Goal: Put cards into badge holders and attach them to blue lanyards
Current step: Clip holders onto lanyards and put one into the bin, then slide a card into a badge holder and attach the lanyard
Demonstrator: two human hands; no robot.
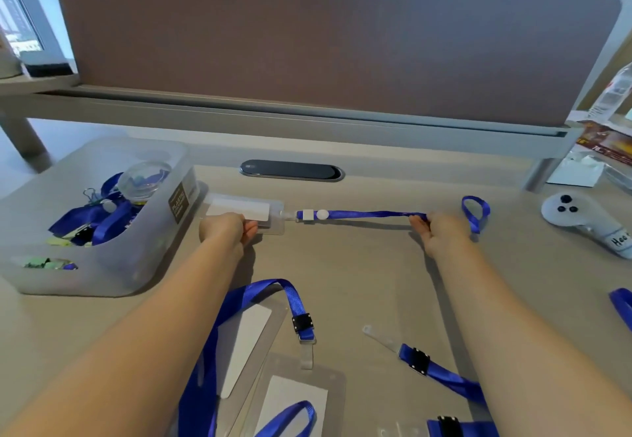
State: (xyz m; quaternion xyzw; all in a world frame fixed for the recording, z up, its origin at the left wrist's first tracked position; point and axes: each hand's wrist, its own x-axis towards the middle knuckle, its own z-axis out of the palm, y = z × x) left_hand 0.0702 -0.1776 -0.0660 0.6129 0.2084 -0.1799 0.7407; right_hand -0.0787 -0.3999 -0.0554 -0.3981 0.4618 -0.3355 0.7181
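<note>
The desk (342, 265) fills the view, backed by a brown partition panel (325, 43), and at its left edge sits a translucent plastic bin (102, 275) holding spare blue straps, binder clips and a small clear round tub. Near the right edge lies a white handheld controller (578, 217) with a handwritten label. Across the middle of the desk, a blue lanyard (372, 214) is stretched flat between the person's two hands, its white clip end joined to a clear badge holder (273, 228) that already has a white card (239, 209) inside. The left hand (225, 229) holds the holder's near edge, fingers curled over the plastic, just beside the bin; the right hand (441, 231) pinches the strap close to its loop end, which curls free beyond the knuckles. This one looks finished and is being laid out straight, so the step in hand is probably setting down a completed badge. Closer to the person lie a second lanyard (294, 303) with a black buckle, its clear tab resting at another carded holder (301, 399), and a third strap (441, 371) whose clear tab lies loose on the desk. The next move likely calls for letting go of both ends and threading one of those tabs through a holder's slot, which needs a fine fingertip pinch.
</note>
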